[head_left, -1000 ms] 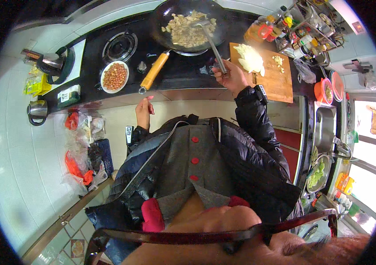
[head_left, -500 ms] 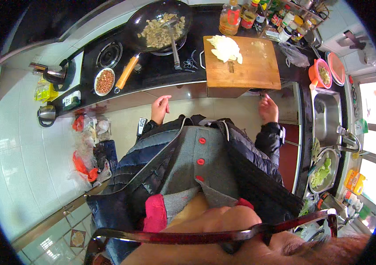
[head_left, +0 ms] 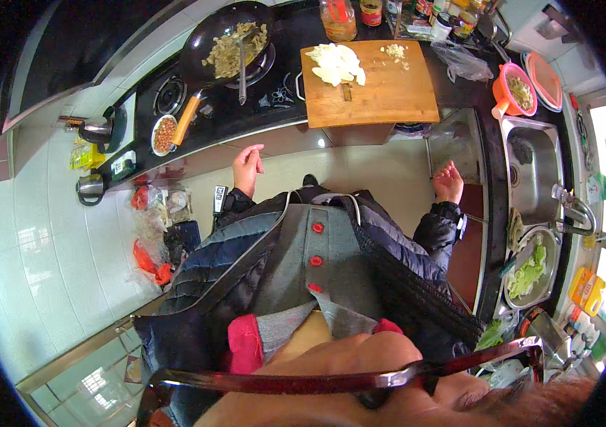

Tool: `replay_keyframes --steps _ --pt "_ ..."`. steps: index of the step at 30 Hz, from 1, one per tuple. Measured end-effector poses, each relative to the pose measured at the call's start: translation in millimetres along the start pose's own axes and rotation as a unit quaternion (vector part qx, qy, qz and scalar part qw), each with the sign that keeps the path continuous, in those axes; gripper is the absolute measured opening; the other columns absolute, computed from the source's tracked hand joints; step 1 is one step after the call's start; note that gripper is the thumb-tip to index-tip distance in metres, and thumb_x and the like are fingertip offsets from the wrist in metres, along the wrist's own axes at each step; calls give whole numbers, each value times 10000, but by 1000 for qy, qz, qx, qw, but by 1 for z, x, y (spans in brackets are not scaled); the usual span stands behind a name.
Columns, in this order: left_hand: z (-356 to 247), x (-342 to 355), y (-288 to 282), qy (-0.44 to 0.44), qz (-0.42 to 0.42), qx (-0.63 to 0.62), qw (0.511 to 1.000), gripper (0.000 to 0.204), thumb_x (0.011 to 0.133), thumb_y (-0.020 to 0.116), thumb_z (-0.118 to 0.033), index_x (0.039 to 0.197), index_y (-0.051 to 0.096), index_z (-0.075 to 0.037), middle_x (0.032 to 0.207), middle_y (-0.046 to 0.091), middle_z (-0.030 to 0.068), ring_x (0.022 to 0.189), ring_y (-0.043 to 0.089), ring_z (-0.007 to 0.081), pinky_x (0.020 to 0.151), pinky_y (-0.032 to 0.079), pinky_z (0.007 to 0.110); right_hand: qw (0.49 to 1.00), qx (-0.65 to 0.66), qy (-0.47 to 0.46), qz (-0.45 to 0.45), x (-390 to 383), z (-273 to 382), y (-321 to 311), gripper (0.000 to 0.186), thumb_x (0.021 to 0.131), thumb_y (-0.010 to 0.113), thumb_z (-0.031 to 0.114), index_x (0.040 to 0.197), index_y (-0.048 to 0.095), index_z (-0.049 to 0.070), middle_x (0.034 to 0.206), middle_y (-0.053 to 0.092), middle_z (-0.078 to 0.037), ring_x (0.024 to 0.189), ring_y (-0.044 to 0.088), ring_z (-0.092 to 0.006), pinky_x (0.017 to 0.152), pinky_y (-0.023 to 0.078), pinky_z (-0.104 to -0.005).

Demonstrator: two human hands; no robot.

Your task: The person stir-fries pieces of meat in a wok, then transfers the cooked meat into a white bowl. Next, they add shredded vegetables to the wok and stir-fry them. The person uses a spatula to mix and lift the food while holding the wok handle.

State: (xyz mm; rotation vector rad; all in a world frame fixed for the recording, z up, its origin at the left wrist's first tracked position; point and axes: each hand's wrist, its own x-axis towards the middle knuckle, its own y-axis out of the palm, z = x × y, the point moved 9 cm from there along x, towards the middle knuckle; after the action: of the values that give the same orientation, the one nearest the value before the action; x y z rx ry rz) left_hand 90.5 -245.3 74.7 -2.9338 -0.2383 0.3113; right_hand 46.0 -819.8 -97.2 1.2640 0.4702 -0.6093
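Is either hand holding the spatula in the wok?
No: the left hand and right hand hang empty below the counter, and the spatula rests alone in the wok.

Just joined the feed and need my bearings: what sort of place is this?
A home kitchen, most likely: a wok of food sits on a gas hob, a wooden cutting board holds chopped vegetables, and a steel sink is on the right.

Left hand [head_left: 247, 165], right hand [head_left: 449, 182] empty, below cutting board [head_left: 381, 96].
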Motion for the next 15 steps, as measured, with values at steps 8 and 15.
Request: replay_keyframes --steps 8,15 --pt "3 12 18 -15 -1 -15 1000 234 1007 514 -150 1127 671 -24 624 472 -32 553 437 59 524 372 225 996 20 -5 -82 -3 2 -22 77 959 561 155 937 601 93 733 560 8 631 513 -136 571 407 -270" --pt "9 24 32 -18 29 -8 999 240 1007 508 -155 1134 656 -15 622 472 -32 542 437 55 511 370 226 996 17 -33 -82 -14 14 -19 64 985 537 161 998 554 102 720 543 25 612 500 -127 547 415 -267"
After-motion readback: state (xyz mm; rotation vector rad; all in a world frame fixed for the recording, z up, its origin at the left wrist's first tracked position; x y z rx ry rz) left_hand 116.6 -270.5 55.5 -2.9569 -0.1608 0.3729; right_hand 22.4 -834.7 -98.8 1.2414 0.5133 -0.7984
